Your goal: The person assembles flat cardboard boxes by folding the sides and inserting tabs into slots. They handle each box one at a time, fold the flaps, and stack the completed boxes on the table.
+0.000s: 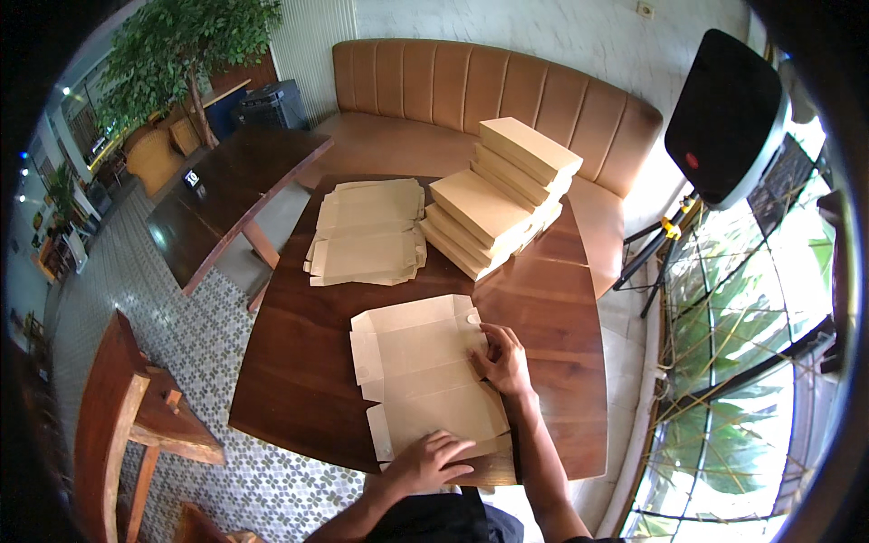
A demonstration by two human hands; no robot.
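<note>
In the head view I see my left hand (431, 460) lying flat, fingers spread, on the near edge of the flat cardboard box blank (424, 376) on the wooden table (299, 362). My right hand (503, 360) presses its right edge, fingers together, pinching nothing.

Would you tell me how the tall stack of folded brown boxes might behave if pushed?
The stack of boxes would probably shift unevenly, since its layers already sit askew. Being hollow cardboard, they look light, so upper ones could slide off.
</note>
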